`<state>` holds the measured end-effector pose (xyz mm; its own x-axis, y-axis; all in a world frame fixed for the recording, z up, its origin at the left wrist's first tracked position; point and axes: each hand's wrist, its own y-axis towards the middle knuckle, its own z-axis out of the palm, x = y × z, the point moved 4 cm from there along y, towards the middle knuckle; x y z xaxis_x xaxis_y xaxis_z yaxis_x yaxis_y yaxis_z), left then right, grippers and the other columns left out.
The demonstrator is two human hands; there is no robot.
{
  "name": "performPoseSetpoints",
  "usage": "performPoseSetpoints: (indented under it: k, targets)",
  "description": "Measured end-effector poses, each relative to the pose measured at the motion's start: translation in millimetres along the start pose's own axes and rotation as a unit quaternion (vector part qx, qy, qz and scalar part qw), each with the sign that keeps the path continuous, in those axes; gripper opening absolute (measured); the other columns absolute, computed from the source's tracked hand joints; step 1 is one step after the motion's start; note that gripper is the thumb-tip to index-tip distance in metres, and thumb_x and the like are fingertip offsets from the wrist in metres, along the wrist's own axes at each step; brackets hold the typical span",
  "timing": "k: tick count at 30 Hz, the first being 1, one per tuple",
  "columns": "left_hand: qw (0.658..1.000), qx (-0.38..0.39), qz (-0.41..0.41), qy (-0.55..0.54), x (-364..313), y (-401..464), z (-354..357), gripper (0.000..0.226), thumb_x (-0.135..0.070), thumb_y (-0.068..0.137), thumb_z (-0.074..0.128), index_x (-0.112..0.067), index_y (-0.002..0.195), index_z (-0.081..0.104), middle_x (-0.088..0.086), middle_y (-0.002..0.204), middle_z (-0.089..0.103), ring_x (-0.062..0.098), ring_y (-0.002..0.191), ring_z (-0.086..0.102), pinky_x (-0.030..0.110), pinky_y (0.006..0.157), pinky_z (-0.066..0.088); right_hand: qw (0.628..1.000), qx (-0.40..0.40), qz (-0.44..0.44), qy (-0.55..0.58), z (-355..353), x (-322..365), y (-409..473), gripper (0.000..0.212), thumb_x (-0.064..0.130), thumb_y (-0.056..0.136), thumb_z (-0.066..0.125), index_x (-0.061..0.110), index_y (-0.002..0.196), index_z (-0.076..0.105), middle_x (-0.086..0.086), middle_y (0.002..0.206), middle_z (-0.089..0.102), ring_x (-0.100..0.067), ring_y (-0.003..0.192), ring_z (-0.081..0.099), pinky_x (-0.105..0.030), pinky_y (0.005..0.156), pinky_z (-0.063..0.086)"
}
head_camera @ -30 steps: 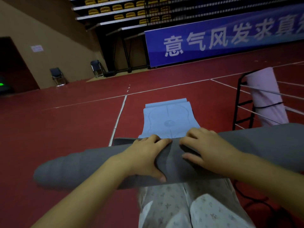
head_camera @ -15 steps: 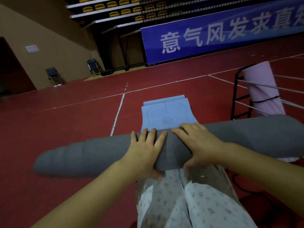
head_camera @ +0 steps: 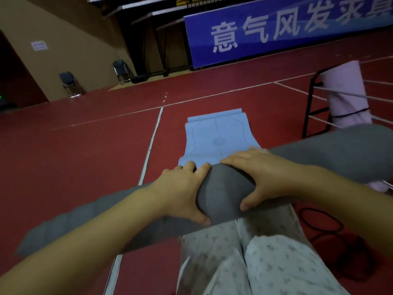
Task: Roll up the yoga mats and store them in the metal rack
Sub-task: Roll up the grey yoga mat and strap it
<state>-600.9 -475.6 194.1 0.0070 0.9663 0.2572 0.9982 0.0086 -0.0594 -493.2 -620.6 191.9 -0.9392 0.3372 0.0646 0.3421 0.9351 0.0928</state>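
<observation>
A rolled grey yoga mat (head_camera: 331,154) stretches across the view from lower left to upper right, over my knees. My left hand (head_camera: 180,192) and my right hand (head_camera: 261,177) both grip its middle, fingers over the top and thumbs underneath. Beyond the roll a light blue yoga mat (head_camera: 217,133) lies flat on the red floor. At the right stands a black metal rack (head_camera: 310,103) holding an upright rolled pink mat (head_camera: 346,94).
Red sports floor with white court lines (head_camera: 151,141). A black cable (head_camera: 319,222) loops on the floor at the right. Two folding chairs (head_camera: 70,84) stand by the far wall, and a blue banner (head_camera: 287,26) hangs under the seating.
The grey roll has tilted, its right end rising and its left end dropping. Both hands have shifted from pressing flat on top to gripping round its middle.
</observation>
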Motion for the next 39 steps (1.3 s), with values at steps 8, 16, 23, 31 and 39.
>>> performPoseSetpoints:
  k: [8,16,23,31,39]
  targets:
    - [0.922,0.077,-0.109,-0.365,47.5,9.8,21.6,0.102,-0.059,0.052,0.084,-0.029,0.133,0.03,-0.011,0.124,0.051,0.009,0.109,0.054,0.032,0.094,0.048,0.867,-0.331,0.225,0.295,38.5,-19.8,-11.8,0.047,0.04,0.065,0.083,0.016,0.072,0.044,0.001,0.072,0.046,-0.008,0.061,0.043,-0.015,0.056,0.033]
    - [0.89,-0.004,-0.138,-0.434,76.0,-5.5,29.0,0.105,-0.049,0.05,0.087,-0.025,0.138,0.034,-0.014,0.125,0.05,0.007,0.112,0.052,0.026,0.091,0.046,0.499,-0.113,0.24,0.825,72.0,-7.3,49.5,0.078,0.022,0.073,0.078,0.021,0.137,0.035,-0.007,0.125,0.059,-0.028,0.105,0.063,-0.051,0.072,0.057]
    - [0.905,-0.109,-0.107,-0.396,130.9,38.0,-14.6,0.12,-0.018,0.061,0.089,-0.019,0.152,0.01,-0.004,0.153,0.024,0.014,0.139,0.026,0.026,0.109,0.026,0.56,-0.223,0.156,0.782,10.7,-29.6,107.9,0.08,0.004,0.073,0.078,0.03,0.127,0.026,-0.001,0.127,0.058,-0.02,0.108,0.062,-0.057,0.08,0.054]
    - [0.697,-0.151,-0.079,-0.697,94.2,105.8,-48.8,0.065,-0.046,0.086,0.06,-0.043,0.144,0.031,-0.018,0.142,0.043,0.012,0.13,0.04,0.044,0.099,0.035,0.674,-0.254,0.194,0.666,-15.8,-64.9,98.9,0.096,0.011,0.07,0.082,0.04,0.138,0.021,0.008,0.119,0.052,-0.011,0.101,0.059,-0.046,0.077,0.057]
    - [0.522,-0.216,-0.143,-0.813,64.5,114.1,-39.0,0.044,-0.062,0.091,0.035,-0.034,0.088,0.069,-0.003,0.099,0.065,0.022,0.102,0.057,0.048,0.078,0.045,0.688,-0.084,0.255,0.675,21.4,-83.1,67.4,0.052,0.065,0.082,0.048,0.04,0.126,0.045,0.0,0.119,0.058,-0.024,0.109,0.057,-0.063,0.089,0.046]
